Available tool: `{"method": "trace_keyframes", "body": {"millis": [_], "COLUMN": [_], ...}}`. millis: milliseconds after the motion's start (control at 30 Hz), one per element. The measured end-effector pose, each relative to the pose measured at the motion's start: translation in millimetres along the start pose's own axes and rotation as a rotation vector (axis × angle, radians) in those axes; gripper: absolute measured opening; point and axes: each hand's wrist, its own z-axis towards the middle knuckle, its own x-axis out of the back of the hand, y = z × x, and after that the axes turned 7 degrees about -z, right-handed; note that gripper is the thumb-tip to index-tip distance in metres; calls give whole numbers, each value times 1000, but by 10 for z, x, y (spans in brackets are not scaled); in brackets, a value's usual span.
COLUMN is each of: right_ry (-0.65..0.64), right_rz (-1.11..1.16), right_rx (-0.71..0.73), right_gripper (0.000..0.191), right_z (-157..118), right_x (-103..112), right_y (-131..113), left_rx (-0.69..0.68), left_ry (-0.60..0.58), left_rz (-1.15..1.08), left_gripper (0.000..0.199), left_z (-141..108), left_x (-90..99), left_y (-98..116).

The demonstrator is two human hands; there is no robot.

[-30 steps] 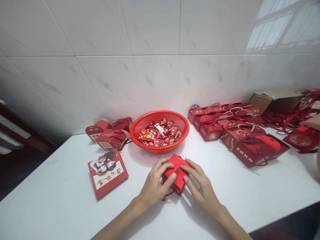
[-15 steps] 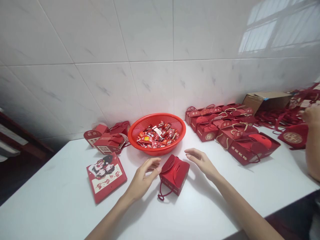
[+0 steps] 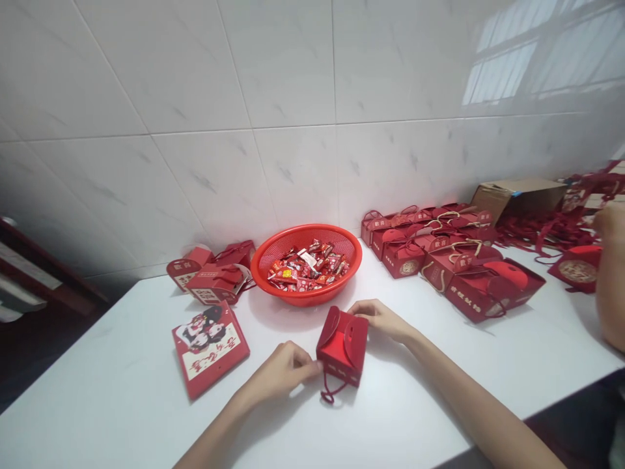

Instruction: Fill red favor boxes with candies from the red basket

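Observation:
A small red gift box [image 3: 342, 345] stands on the white table [image 3: 303, 430], its curved top flaps folded in and a dark red cord hanging at its front. My left hand [image 3: 291, 368] has its fingers curled, thumb and fingertips at the box's lower left side. At the back right corner of the same box, my right hand [image 3: 383, 319] is closed on it. Just behind the box is a red basket [image 3: 307, 298] of wrapped candies [image 3: 310, 266]. To the left lies a flat red packet [image 3: 212, 350] with a printed couple.
Two or more red boxes [image 3: 212, 280] stand at the left by the wall. Several corded boxes [image 3: 478, 286] fill the right side. Further right are a cardboard box [image 3: 493, 198], dark red ribbons [image 3: 541, 228] and another person's arm [image 3: 610, 280].
Both hands have closed in on the box; my left hand moved down to its lower left side, my right hand reached its back right corner. The box has turned slightly.

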Motion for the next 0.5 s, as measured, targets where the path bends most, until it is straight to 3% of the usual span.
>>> {"method": "trace_keyframes", "body": {"millis": [133,233,400,500], "right_ry": [-2,9,1,-13], "right_rz": [45,48,11,18], "right_rx": [16,37,71,44], "right_gripper": [27,33,54,45], "right_z": [-49,-63,-77,-72], "right_x": [19,27,-2,-51], "right_y": [27,17,-33,-32], "left_rx": [-104,-161,-144,-146], "left_ry": [68,51,55,98], "left_rz": [-162,-303,-409,-428], "left_gripper": [63,60,50,48], "left_z": [42,45,36,18], "left_x": [38,35,17,39], "left_y": [33,95,119,142]}}
